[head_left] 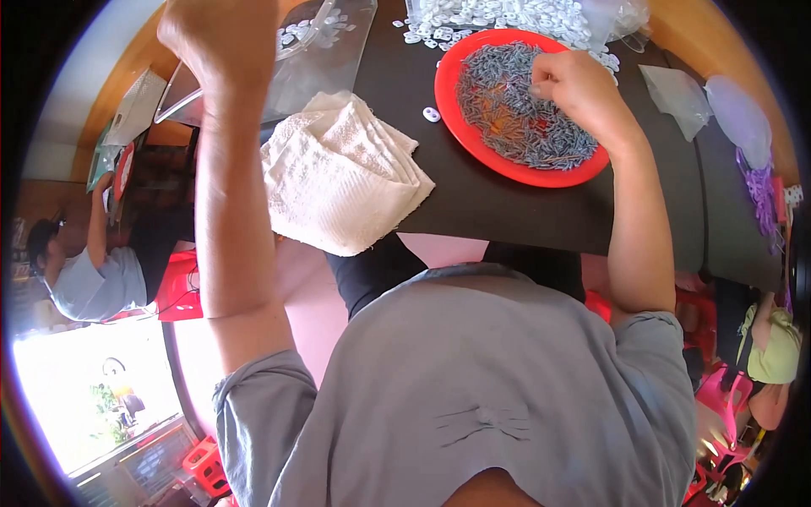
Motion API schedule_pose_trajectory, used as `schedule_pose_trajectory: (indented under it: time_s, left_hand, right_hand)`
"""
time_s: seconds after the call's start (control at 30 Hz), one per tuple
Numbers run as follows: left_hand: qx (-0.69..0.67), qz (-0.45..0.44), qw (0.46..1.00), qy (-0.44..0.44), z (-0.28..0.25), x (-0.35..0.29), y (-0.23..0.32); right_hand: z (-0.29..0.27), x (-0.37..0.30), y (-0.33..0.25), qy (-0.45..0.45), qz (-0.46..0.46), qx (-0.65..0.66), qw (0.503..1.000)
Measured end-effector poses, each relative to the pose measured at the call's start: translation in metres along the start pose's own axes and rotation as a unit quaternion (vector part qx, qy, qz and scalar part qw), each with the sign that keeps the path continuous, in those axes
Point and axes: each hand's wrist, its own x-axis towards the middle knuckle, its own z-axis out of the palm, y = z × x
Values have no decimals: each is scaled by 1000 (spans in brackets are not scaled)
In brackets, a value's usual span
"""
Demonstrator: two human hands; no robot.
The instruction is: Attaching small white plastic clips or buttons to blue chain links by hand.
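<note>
My right hand [579, 93] is over a round red plate [450, 101] heaped with small grey screws [545, 144]. Its fingers are curled in and pinched together; what they hold, if anything, is hidden. At the upper left my left hand [221, 38] reaches to the picture's top edge, so its fingers are out of sight. Beside it lies a see-through plastic tray [348, 63] with several small white plastic pieces [325, 29] in it. One white piece with two holes [432, 114] sits on the table just left of the plate.
A folded cream cloth [342, 182] lies at the dark table's [498, 207] near edge. More white pieces [507, 15] are piled behind the plate. Plastic bags [676, 97] lie on the right. People [97, 270] sit at the far left and far right [773, 346].
</note>
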Motion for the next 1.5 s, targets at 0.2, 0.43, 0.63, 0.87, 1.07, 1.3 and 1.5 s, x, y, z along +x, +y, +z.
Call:
schedule_pose_trajectory:
  time_s: [0.2,0.43,0.63,0.87,1.07,1.3,1.5]
  left_hand:
    - [-206,-217,898,-322,-9,-65,69]
    - [-131,-197,824,-515,68,-125,18]
    - [-170,-209,820,-505,87,-136,11]
    - [-111,-211,844,-480,82,-142,16]
    - [-151,-219,865,-426,79,-143,14]
    - [-395,-452,738,-306,65,-99,50]
    - [-436,-455,676,-382,73,-84,87]
  right_hand:
    - [9,1,4,74,27,158,984]
    - [17,3,4,88,-89,162,979]
    - [22,6,8,87,-114,161,976]
    - [19,4,-3,121,-116,204,965]
    - [16,5,2,28,-41,350,935]
    - [4,4,3,-5,3,471,882]
    - [-6,-1,-15,64,-13,517,854]
